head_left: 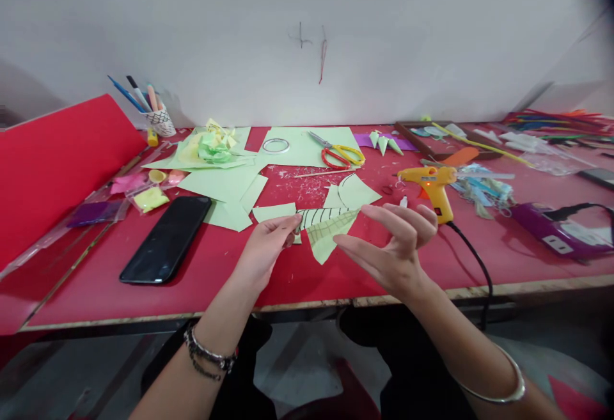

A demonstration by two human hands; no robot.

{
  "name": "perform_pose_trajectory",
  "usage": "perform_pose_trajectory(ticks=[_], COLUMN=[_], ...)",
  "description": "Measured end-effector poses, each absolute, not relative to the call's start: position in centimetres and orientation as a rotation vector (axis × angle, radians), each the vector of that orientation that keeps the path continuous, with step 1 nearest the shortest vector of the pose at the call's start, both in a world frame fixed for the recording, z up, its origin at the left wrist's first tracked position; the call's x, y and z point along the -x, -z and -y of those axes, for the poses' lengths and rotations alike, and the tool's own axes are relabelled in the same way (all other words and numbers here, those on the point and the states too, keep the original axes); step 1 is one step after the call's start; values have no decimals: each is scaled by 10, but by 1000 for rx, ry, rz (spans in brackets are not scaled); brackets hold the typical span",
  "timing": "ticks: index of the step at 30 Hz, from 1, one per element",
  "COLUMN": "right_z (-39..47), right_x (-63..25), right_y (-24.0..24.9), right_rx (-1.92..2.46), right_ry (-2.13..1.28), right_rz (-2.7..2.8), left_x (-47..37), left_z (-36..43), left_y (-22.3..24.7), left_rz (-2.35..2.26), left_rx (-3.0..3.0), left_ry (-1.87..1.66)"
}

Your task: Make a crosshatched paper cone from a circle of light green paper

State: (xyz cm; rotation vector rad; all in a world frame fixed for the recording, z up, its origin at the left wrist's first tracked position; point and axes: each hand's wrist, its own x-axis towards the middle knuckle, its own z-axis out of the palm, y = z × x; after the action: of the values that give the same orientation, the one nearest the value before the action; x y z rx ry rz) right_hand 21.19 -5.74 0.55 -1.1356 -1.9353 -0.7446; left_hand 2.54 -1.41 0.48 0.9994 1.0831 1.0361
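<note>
My left hand pinches the left end of a light green paper piece with curved black lines drawn on it. The piece is partly folded or rolled, and its lower flap hangs over the table. At its right edge is my right hand, fingers spread and curved, with the thumb and index tips apart at the paper; whether they press on it I cannot tell. Just behind lie green paper cuttings, one bearing a curved line. A yellow hot glue gun with an orange light stands beyond my right hand.
Red-and-yellow-handled scissors, a silver ring and small green paper cones lie at the back. Left are a black phone, green sheets and a pen cup. A purple device sits right, near the glue gun's cord.
</note>
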Motion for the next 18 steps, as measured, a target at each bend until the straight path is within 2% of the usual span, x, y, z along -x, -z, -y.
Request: perform_pose_trajectory(ticks=[7, 18], right_z=[58, 59], right_x=[-202, -198], right_y=[-11, -10], right_rx=[1012, 1113], right_ry=[684, 705], right_rz=[1982, 1860], left_x=[-35, -40], left_z=[23, 26], left_y=[-12, -13], left_rz=[-1047, -1047], left_rx=[-1281, -1625], left_ry=[-1049, -1068])
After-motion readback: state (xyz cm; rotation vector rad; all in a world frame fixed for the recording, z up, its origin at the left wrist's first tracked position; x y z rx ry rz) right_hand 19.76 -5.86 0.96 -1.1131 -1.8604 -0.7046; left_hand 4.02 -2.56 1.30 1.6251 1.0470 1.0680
